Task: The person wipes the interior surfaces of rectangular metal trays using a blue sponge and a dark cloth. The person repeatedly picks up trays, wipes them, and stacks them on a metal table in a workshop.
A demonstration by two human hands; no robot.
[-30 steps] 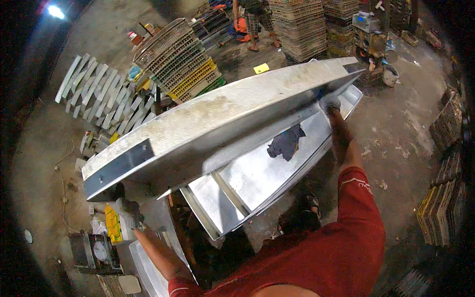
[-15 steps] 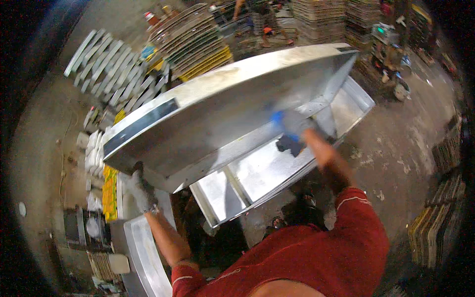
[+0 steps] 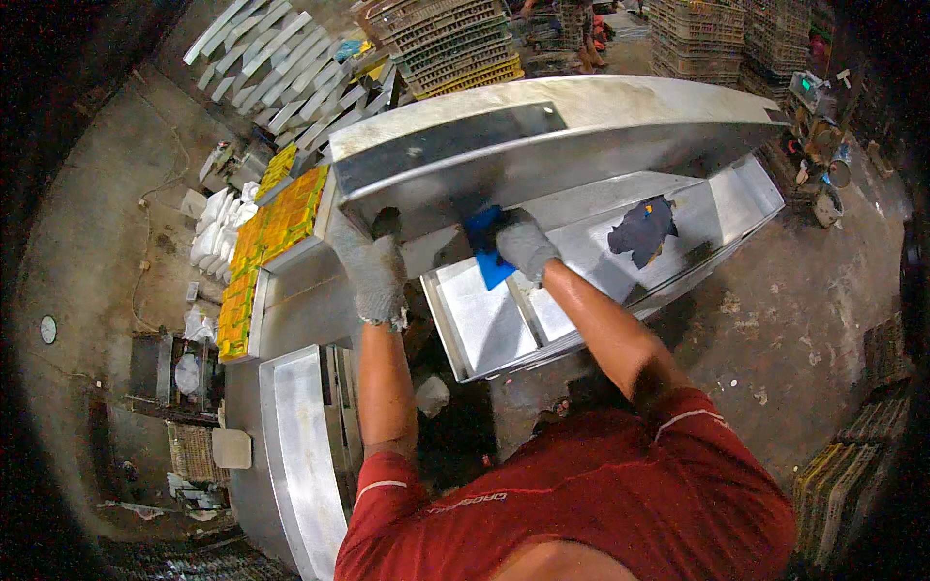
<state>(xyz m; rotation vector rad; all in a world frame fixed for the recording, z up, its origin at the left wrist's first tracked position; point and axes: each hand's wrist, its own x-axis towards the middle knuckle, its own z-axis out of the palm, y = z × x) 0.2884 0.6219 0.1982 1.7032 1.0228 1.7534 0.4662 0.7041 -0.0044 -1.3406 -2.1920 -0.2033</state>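
Observation:
A long metal trough (image 3: 620,150) is tilted up on its side in front of me, with a dirty pale outer face. My left hand (image 3: 376,276), in a grey knit glove, is closed on its near left corner. Gloved as well, my right hand (image 3: 526,248) is closed on a flat blue piece (image 3: 496,271), perhaps a cloth or pad, at the trough's lower inner side. Beneath lies another open metal trough (image 3: 741,198) with a crossbar. A crumpled dark cloth (image 3: 643,232) rests inside that lower trough, to the right of my right hand.
Another metal trough (image 3: 308,436) lies at lower left beside a metal table (image 3: 305,300). Yellow blocks (image 3: 281,228) and white bags (image 3: 218,228) sit farther left. Stacked crates (image 3: 441,44) and piled metal bars (image 3: 262,63) stand behind. More crates (image 3: 843,499) stand at right.
My right hand has moved left and nearer along the trough with the blue piece. The tilted trough appears farther right and tipped more toward me; my left hand remains at its corner.

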